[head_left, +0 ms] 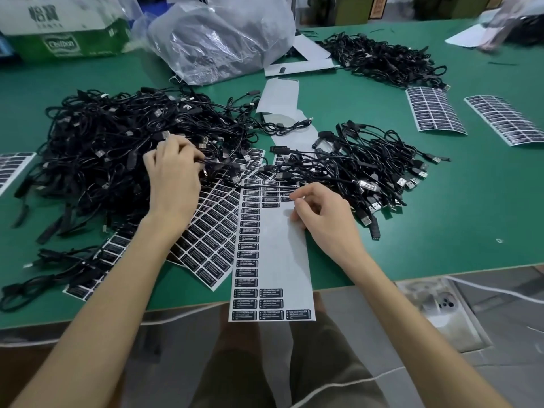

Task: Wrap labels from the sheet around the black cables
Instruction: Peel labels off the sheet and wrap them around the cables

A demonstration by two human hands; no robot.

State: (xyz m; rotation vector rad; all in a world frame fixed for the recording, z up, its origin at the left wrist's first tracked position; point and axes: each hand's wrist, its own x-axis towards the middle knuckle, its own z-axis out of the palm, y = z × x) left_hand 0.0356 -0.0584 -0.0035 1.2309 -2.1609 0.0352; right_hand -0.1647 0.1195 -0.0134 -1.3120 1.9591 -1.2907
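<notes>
A label sheet lies in front of me, hanging over the table's near edge, with much of its right side peeled bare. My right hand rests on its upper right part, thumb and forefinger pinching at a black label near the sheet's edge. A big heap of black cables fills the left. My left hand reaches into its right edge and grips a cable there. A smaller pile of black cables lies just right of the sheet.
More full label sheets lie under my left forearm, and others at the right and far left. A plastic bag, a green carton and a third cable pile stand at the back on the green table.
</notes>
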